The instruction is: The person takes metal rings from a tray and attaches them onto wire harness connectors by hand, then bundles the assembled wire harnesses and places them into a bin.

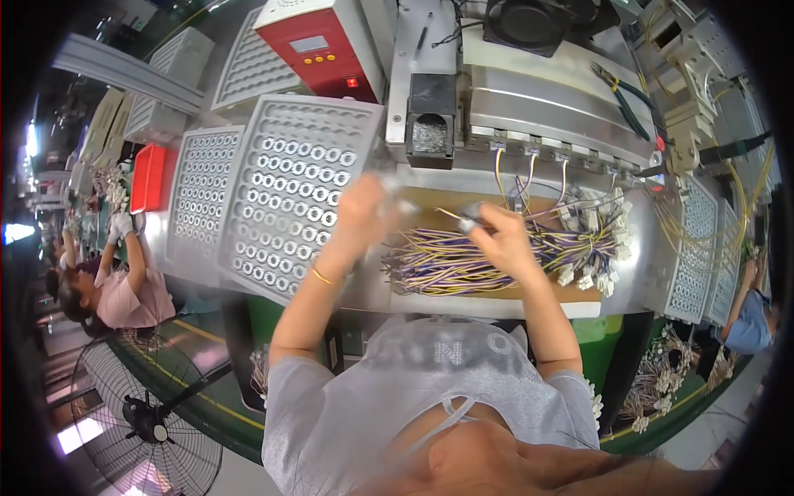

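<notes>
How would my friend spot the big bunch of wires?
Find the shiny metal workbench in front of the person in grey. On it, by that person's right hand, lies a bundle of wires. Unlike the grey tray to its left, it's stringy, purple and yellow, with white plugs at its right end.

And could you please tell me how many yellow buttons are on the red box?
3 yellow buttons: left, middle and right in one row below the screen on the red box.

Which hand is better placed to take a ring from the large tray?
Probably the left hand: blurred, but at the right edge of the tray, while the right hand is farther off and seems to pinch a wire.
</notes>
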Available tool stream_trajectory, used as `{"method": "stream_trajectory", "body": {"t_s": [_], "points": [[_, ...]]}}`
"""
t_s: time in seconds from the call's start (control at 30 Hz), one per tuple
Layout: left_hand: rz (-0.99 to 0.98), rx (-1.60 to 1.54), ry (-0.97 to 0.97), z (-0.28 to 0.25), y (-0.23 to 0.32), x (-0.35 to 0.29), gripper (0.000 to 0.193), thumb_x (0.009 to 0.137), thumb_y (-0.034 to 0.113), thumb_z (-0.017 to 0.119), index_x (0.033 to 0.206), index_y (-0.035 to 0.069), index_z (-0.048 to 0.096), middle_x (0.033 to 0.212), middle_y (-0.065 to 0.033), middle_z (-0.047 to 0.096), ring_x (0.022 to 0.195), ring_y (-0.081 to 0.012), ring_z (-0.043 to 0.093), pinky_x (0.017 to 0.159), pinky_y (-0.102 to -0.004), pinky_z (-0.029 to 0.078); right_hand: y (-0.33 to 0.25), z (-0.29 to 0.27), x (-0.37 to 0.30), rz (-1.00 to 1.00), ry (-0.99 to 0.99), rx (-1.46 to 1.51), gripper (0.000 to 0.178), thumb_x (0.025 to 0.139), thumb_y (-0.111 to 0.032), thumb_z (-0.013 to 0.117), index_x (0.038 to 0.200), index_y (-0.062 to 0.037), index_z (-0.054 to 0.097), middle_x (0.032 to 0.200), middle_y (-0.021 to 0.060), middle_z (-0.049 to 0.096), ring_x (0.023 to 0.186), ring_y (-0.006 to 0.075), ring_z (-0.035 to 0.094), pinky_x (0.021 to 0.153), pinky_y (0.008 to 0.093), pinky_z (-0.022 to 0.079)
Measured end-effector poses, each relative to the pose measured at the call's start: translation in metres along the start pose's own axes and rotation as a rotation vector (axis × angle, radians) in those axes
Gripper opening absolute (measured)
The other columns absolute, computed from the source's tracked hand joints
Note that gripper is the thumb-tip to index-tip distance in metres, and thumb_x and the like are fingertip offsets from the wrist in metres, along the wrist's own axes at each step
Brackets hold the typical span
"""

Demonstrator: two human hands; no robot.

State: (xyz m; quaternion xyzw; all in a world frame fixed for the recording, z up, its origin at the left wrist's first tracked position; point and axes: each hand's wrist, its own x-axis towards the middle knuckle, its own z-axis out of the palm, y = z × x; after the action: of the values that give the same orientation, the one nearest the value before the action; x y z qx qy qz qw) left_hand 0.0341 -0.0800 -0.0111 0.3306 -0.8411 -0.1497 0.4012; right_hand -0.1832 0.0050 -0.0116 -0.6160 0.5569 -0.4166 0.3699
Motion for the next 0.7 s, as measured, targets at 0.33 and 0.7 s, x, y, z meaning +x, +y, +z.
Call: {"method": "stream_trajectory", "body": {"t_s": [0.33, 0.7], "points": [[-0.901, 1.221, 0.059, -0.099, -0.222, -0.044, 0.048, 0.075, 0.05, 0.053, 0.101, 0.011, 0.062, 0.111, -0.0187, 0.052, 0.094, -0.0339, 0.054, 0.08, -0.045, 0.042, -0.011, -0.027, -0.015, 0.039, 0.109, 0.045, 0.017, 0.069, -0.011, 0.065, 0.081, -0.0006, 0.058, 0.058, 0.0014, 0.052, 0.051, 0.0058, 0.046, 0.046, 0.0226, 0.037], [-0.883, -1.231, 0.012, -0.01, 0.012, -0.016, 0.041, 0.076, 0.004, 0.059, 0.115, 0.001, 0.046, 0.102, -0.0096, 0.057, 0.081, -0.0161, 0.059, 0.063, -0.0238, 0.049, -0.011, -0.019, -0.008, -0.131, 0.109, 0.014, 0.015, 0.069, -0.008, 0.061, 0.067, -0.0002, 0.049, 0.052, 0.0067, 0.044, 0.045, 0.0131, 0.041, 0.044, 0.0269, 0.036]]}}
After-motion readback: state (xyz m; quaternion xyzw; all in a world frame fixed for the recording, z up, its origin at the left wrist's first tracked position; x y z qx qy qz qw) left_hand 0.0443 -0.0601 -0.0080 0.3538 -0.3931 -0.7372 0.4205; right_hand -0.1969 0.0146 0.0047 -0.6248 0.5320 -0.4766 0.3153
